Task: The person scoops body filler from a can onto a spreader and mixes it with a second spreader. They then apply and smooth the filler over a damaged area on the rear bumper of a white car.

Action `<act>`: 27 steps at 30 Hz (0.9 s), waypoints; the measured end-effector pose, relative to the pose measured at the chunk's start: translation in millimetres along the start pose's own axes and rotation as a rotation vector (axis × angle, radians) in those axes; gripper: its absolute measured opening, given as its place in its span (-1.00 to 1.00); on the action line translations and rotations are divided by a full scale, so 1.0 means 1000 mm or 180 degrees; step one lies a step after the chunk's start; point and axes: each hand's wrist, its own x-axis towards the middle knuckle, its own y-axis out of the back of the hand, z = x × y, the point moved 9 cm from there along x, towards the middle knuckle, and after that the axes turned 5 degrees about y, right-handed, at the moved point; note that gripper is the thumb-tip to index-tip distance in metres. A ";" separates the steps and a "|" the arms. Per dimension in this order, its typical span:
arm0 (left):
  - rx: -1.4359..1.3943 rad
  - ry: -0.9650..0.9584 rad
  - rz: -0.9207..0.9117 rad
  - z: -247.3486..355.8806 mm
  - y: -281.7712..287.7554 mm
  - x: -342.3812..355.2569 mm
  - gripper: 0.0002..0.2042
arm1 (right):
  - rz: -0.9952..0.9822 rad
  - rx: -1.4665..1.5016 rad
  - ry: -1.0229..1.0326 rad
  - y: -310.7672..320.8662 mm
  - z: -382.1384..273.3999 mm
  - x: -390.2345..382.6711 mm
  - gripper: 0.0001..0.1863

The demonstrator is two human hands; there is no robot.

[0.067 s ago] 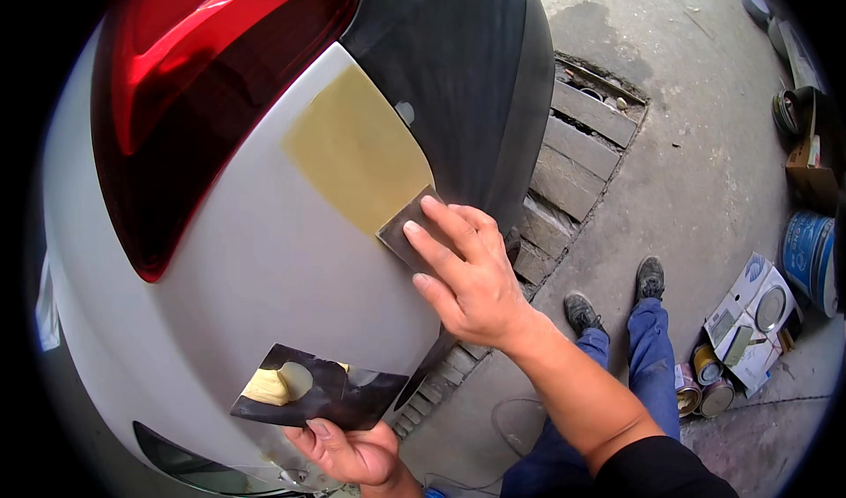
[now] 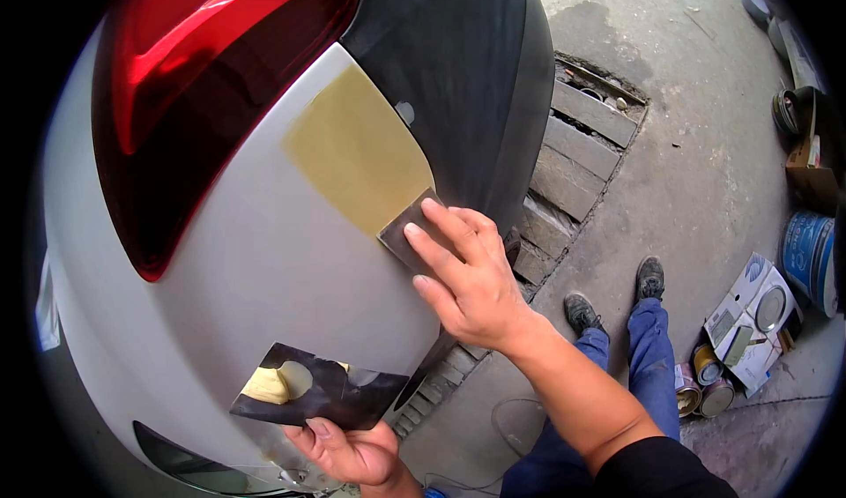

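My right hand point(image 2: 480, 282) is closed on a dark flat putty spreader point(image 2: 405, 234), its fingers pressed along the blade. The spreader's edge touches the lower end of a smooth yellow putty patch point(image 2: 352, 145) on the white car body panel point(image 2: 256, 269). Lower down, my left hand point(image 2: 352, 452) grips a dark mixing plate point(image 2: 330, 401) by its near edge, thumb on top. On the plate sits a lump of pale yellow putty point(image 2: 267, 386) near its left corner. Above the patch are the red tail light point(image 2: 203, 84) and a black bumper section point(image 2: 449, 66).
Concrete slabs point(image 2: 568, 167) cover a floor channel beside the car. At the right stand a blue bucket point(image 2: 809, 256), several small cans point(image 2: 708, 366) and a white flattened box point(image 2: 753, 322). A thin hose point(image 2: 502, 427) lies on the floor near my legs.
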 end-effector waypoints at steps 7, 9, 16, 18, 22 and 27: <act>0.0163 0.0193 -0.0035 0.000 -0.005 0.003 -0.57 | -0.0058 0.0070 -0.0159 -0.008 -0.001 -0.016 -0.46; 0.0187 0.0254 -0.0025 0.000 -0.007 0.003 -0.58 | -0.0130 0.0121 -0.0242 -0.011 -0.003 -0.021 -0.47; -0.0059 0.0813 -0.0115 -0.002 -0.030 0.008 -0.54 | -0.0250 0.0379 -0.0516 -0.005 -0.007 -0.035 -0.49; -0.0127 0.0944 -0.0171 -0.003 -0.027 0.009 -0.53 | -0.0464 0.0874 -0.0714 0.003 -0.012 -0.037 -0.50; -0.0330 0.1197 -0.0232 -0.010 -0.038 0.006 -0.55 | -0.0782 0.4032 -0.0257 0.036 -0.059 -0.024 -0.51; -0.0389 0.0902 -0.0264 0.009 -0.041 0.014 -0.59 | -0.0649 0.1244 0.0620 0.039 -0.035 -0.008 -0.53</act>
